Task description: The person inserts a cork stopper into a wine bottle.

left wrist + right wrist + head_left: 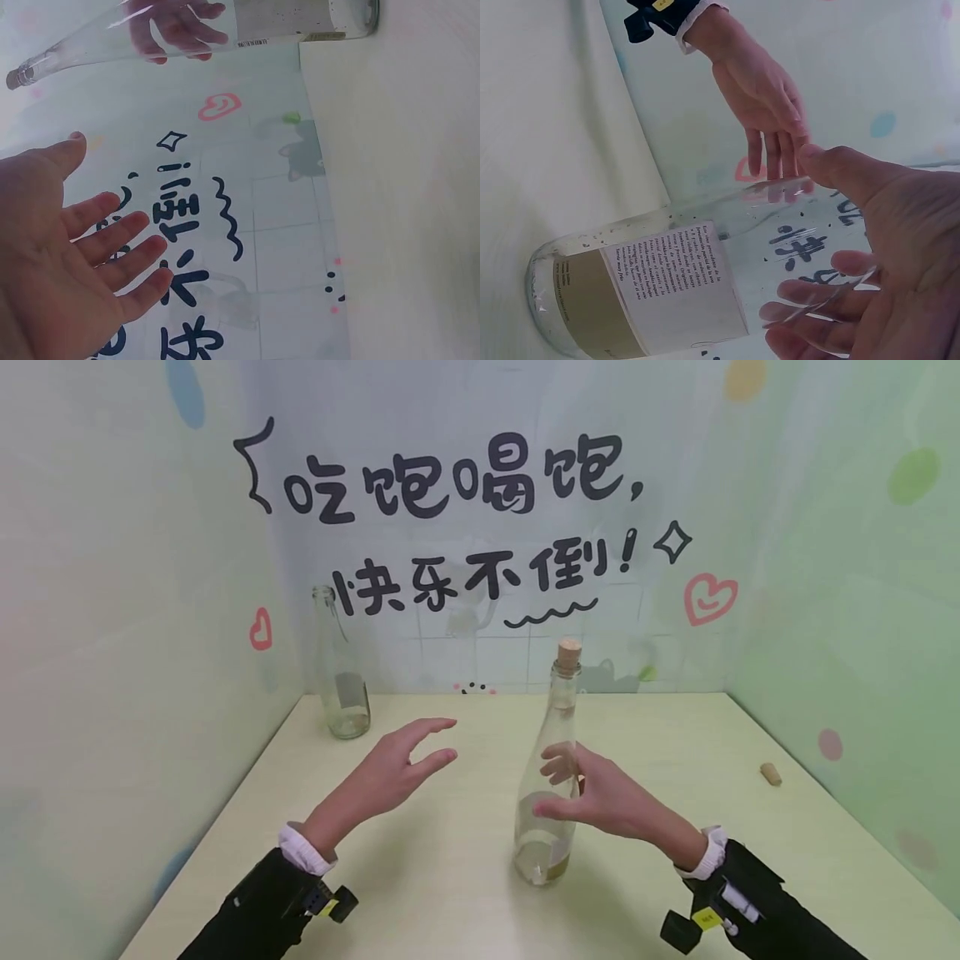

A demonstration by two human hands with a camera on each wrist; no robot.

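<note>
A clear glass bottle (545, 793) stands upright in front of me, a cork (569, 653) in its mouth. My right hand (600, 789) is round its middle from the right, fingers behind the glass and thumb on the near side. Through the glass, the fingertips show in the left wrist view. A paper label (675, 285) with print shows low on the bottle in the right wrist view. My left hand (390, 768) hovers left of the bottle, apart from it, with fingers extended and nothing in them.
Another clear glass bottle (347, 714), without a cork, stands at the back left of the pale table (450, 860). A loose cork (770, 774) lies near the right edge. Printed walls (480, 652) enclose the table at the back and both sides.
</note>
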